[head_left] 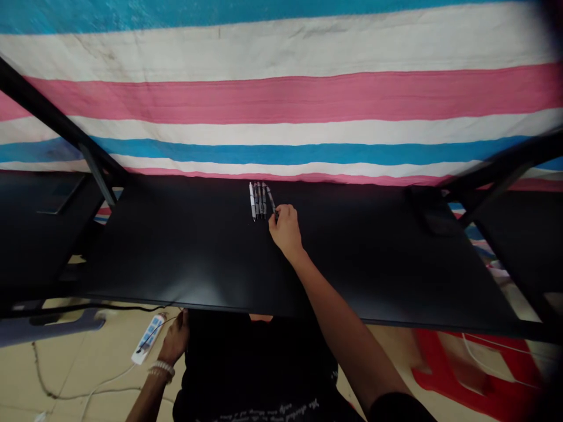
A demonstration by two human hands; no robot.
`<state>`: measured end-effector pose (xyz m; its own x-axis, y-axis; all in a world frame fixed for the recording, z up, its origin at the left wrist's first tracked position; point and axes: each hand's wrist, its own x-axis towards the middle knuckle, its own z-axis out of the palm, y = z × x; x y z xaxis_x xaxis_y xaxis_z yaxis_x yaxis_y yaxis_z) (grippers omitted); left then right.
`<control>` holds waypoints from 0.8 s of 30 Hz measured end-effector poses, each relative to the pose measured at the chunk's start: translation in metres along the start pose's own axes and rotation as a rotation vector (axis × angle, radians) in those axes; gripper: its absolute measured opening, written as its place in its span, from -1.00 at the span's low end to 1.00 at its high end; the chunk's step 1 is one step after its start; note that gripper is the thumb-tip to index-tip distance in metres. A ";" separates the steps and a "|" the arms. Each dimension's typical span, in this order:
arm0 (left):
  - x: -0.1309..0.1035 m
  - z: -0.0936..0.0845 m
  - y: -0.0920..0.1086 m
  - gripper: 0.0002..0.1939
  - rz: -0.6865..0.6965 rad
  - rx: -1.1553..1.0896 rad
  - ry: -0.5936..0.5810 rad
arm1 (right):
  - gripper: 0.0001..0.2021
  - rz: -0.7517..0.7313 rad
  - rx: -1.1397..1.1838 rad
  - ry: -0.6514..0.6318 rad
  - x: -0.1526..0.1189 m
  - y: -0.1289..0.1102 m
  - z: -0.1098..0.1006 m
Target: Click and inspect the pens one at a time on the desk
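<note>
My right hand [287, 230] is closed, its fingertips pinching the near end of a grey-and-black pen [271, 200] that slants on the black table [189, 234]. Just left of it, several similar pens [260, 200] lie side by side in a row. A white pen [252, 201] lies at the left end of that row. Below the table's front edge, my left hand [175, 339] rests beside my black shirt, with a beaded bracelet [162, 369] on the wrist. Its fingers are mostly hidden, so I cannot make out how they are held.
Striped cloth [290, 97] hangs behind the table. Black metal bars [61, 120] slope at both sides. A dark flat object [428, 211] lies on the table's right. On the floor are a white power strip [149, 338] with cords and a red plastic stool [479, 369].
</note>
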<state>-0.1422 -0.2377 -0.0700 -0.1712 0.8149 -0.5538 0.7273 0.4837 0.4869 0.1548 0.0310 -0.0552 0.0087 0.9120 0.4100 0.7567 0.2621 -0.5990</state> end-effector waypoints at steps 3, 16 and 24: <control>-0.024 -0.012 0.017 -0.78 0.045 0.025 -0.090 | -0.86 0.004 -0.005 0.007 -0.001 0.001 0.001; 0.020 -0.034 0.222 -0.74 0.690 -0.400 -0.262 | -0.87 0.007 -0.052 -0.011 0.000 -0.005 -0.004; 0.120 -0.046 0.253 -0.91 0.513 -0.736 0.226 | -0.83 0.077 0.089 0.055 0.001 0.001 -0.005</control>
<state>-0.0094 -0.0026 0.0182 -0.1268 0.9909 -0.0448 0.1578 0.0647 0.9854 0.1590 0.0303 -0.0517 0.1021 0.9127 0.3957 0.6915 0.2208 -0.6878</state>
